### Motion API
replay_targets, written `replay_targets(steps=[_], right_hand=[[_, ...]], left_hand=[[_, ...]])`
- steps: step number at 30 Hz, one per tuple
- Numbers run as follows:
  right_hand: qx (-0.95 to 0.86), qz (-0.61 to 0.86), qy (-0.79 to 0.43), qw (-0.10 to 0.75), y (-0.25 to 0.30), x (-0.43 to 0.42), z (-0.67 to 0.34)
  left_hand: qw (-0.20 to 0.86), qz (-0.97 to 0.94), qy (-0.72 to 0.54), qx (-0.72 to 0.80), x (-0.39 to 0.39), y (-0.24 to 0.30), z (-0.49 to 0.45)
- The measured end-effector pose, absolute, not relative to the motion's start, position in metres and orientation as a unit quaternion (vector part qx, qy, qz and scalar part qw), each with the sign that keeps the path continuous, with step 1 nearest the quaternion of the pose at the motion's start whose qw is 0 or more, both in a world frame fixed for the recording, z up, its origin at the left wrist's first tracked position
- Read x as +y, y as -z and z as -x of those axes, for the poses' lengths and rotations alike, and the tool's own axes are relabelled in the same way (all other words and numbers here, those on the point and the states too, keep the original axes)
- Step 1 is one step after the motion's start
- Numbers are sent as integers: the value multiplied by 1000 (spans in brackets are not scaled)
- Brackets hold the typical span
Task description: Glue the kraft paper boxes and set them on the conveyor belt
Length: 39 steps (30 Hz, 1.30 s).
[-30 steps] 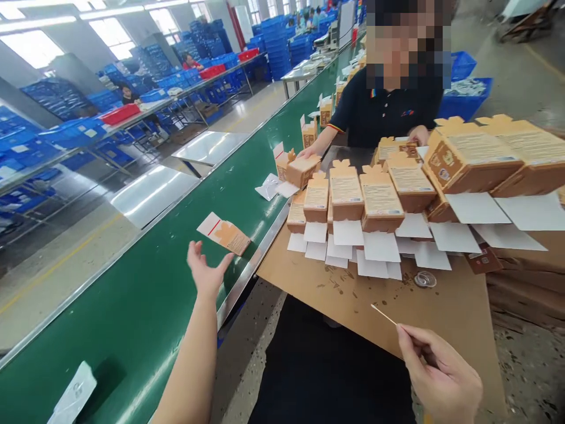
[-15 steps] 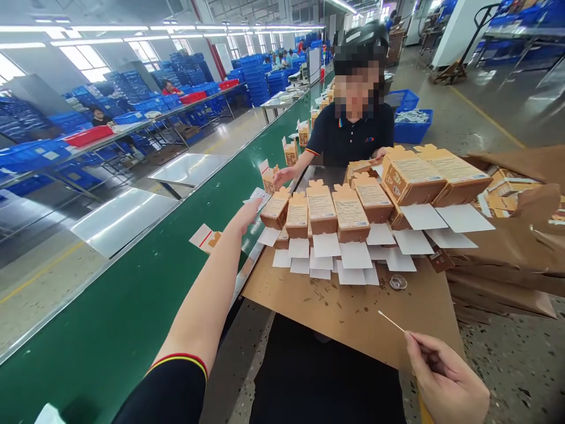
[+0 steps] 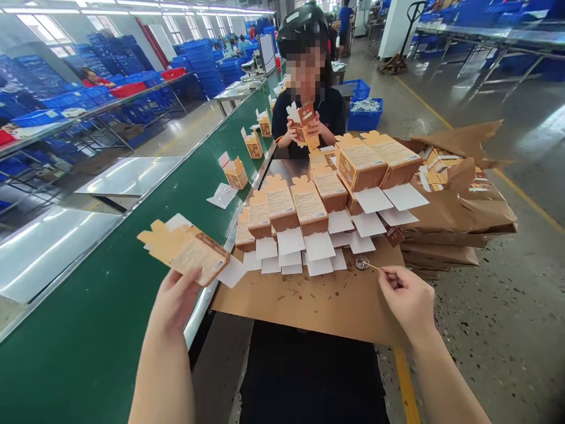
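Note:
My left hand (image 3: 179, 297) grips a small brown carton (image 3: 198, 254) with its flaps open, held over the edge of the green conveyor belt (image 3: 110, 312). In my right hand (image 3: 408, 294) a cotton swab (image 3: 373, 267) is pinched between thumb and fingers. The swab's tip reaches into a small clear round dish (image 3: 362, 262) on the cardboard sheet (image 3: 309, 306). Stacked cartons (image 3: 279, 206) with white flaps hanging toward me stand behind the dish.
Across the table a co-worker (image 3: 309, 88) holds another open carton (image 3: 304, 125) in both hands. More open cartons (image 3: 236, 172) and a clear plastic bag (image 3: 222, 195) lie along the belt. Large brown paper sacks (image 3: 459, 218) with cartons inside sit at the right.
My left hand has taken hold of a carton and drawn it back toward me. My right hand has moved the swab forward to the dish. The co-worker has lifted a carton.

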State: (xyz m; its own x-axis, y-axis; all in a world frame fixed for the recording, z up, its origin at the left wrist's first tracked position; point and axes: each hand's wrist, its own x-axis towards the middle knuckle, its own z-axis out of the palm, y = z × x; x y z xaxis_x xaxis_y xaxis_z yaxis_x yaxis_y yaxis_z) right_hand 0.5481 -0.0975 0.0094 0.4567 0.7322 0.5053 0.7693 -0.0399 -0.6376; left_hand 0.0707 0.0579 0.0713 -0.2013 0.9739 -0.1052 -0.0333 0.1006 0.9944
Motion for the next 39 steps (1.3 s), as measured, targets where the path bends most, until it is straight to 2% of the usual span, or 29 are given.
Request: replay_targets(steps=[3,6,11,14,16,20,26,34,39], right_hand=[[-561,722,-3,404,-6,-80,-553],[-574,720,0,389,-2,-75,-556],[-518,706,35,482,0,-103,-529],[-554,629,-52,542,0,-119,-478],[-589,599,-122,528,1,-118,-436],[-637,559,-192,495,16,-89,-374],[-659,548,-222,465,39,-63,-358],[-611,578,-165,515,26,-80,-385],[-585,597,-173,521,17,-100,-404]], left_hand=[[524,-379,-513,565,15,-43,-94],[549,-374,-479,575,-2,-17,-120],[558,-382,-466,571,-1,8,-135],[570,-392,-456,560,-1,16,-132],[571,-405,-451,553,-1,19,-131],[552,-438,-450,548,0,21,-135],[529,-468,-447,548,-3,22,-140],[424,-550,-427,580,-22,22,-148],[352,-593,-389,611,-36,24,-159]])
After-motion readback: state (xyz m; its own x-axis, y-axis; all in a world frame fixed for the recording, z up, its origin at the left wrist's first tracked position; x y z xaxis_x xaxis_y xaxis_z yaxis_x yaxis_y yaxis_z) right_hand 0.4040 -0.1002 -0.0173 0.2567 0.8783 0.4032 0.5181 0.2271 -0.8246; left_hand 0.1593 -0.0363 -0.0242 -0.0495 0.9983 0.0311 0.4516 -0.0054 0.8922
